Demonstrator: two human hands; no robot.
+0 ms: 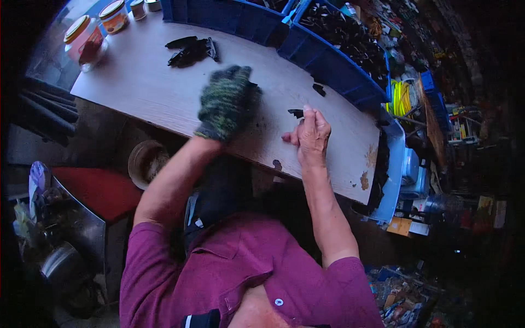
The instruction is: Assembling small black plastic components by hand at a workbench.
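Over the pale wooden desk (164, 93), just this side of the long blue bin (333, 65) of dark parts, I am working on a small black piece (296, 113) with both hands. My right hand (311, 136) is bare, and its grip is nearly closed: thumb and fingertips are pinching that piece just above the desk top, with the other fingers curled under. My left hand (225, 101) is wearing a green mottled glove and is blurring as it moves, so I cannot tell how far its grip is open or whether anything is in it; it is hanging over the desk to the left of the bin, near another dark scrap. As I judge it, I am handling the parts one by one, and the pinched one is calling for a steady hold while the gloved hand is coming to it. Farther left of the bin, a little heap of black parts (191, 51) is lying on the desk, and lidded jars (90, 35) are standing at its far corner.
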